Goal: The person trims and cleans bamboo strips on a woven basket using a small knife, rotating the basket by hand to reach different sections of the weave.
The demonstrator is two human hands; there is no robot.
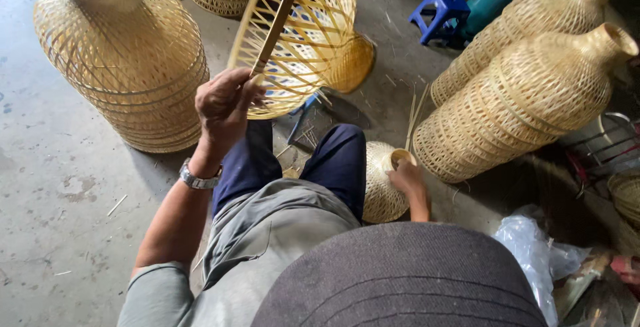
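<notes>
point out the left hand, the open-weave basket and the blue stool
left hand (223,104), head view, back of the hand
open-weave basket (313,27), head view, lattice wall
blue stool (441,8), head view, seat top

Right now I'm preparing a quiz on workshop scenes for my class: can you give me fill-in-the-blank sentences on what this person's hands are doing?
1. The left hand holds up an open-weave bamboo ____ by its rim.
2. The right hand rests on the neck of a small woven ____.
3. A metal ____ sits on the left wrist.
4. The plastic stool is ____.

Missing words: basket; vase; watch; blue
</notes>
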